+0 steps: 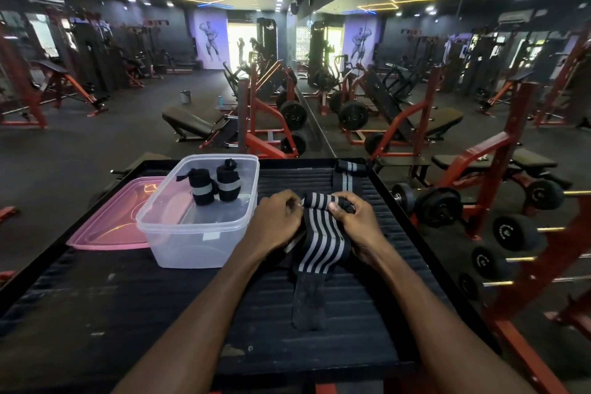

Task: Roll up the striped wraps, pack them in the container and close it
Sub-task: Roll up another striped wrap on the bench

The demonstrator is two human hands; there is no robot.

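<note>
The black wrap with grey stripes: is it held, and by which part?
Yes. Both hands, left hand and right hand, grip the black, grey-striped fabric wrap at its rolled upper end.

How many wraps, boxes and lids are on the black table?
Rolled wraps in the box: 2
Wrap being rolled by both hands: 1
Wrap lying flat at the far side: 1
Clear box: 1
Pink lid: 1
Total: 6

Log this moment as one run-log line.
step: rolling wrap | left hand: grips roll | right hand: grips roll | container: open, two rolled wraps inside | lid: off, beside it
</note>
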